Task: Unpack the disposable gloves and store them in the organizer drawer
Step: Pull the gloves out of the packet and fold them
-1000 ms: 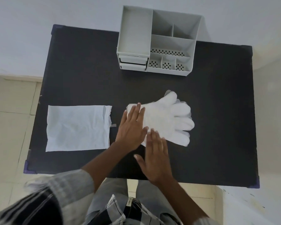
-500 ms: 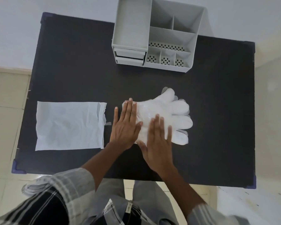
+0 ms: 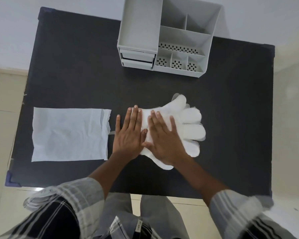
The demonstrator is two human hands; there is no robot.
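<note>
A flat stack of white disposable gloves (image 3: 188,125) lies on the black table (image 3: 76,75), fingers pointing right. My left hand (image 3: 129,133) rests flat on the cuff end, fingers spread. My right hand (image 3: 164,137) lies flat on the palm area of the stack, covering its middle. Left of my hands, the empty white packet (image 3: 68,134) sits flat with its torn edge toward them. The grey organizer (image 3: 167,37) stands at the table's far edge; its two small drawers (image 3: 137,57) on the front left are pushed in.
The organizer has open compartments and perforated bins on its right side. The table's near edge runs just above my lap, and tiled floor shows on both sides. A pale wall lies behind the table.
My right hand has slid from the near edge of the gloves up onto the middle of the stack. My left hand stays on the cuff end.
</note>
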